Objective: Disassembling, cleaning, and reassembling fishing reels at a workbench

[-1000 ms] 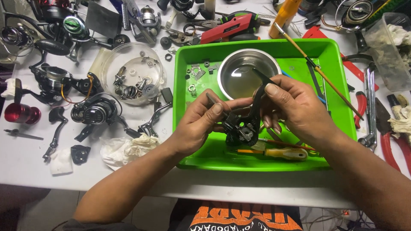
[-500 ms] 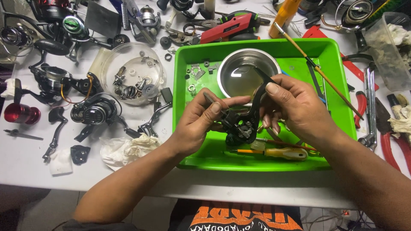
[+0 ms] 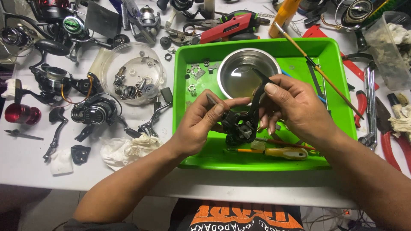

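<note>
White tabletop [image 3: 25, 179] space was crowded by reels; room remained within the green tray [image 3: 338, 77]. Over it, a black reel body [image 3: 239, 125] was gripped by left hand [image 3: 198, 128] and right hand [image 3: 299, 109] fingers.

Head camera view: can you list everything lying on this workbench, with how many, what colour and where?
tray: one, green, centre
steel bowl: one, silver, in the tray
reel body: one, black, held over the tray
screwdriver: one, yellow handle, tray front
thin brush: one, wooden, across tray's right side
clear dish of small parts: one, left of tray
fishing reels: several, black, far left
red spool: one, left edge
crumpled tissue: one, white, left of tray
pliers: red handles, right edge
left hand: pinches reel body
right hand: grips reel body
</note>
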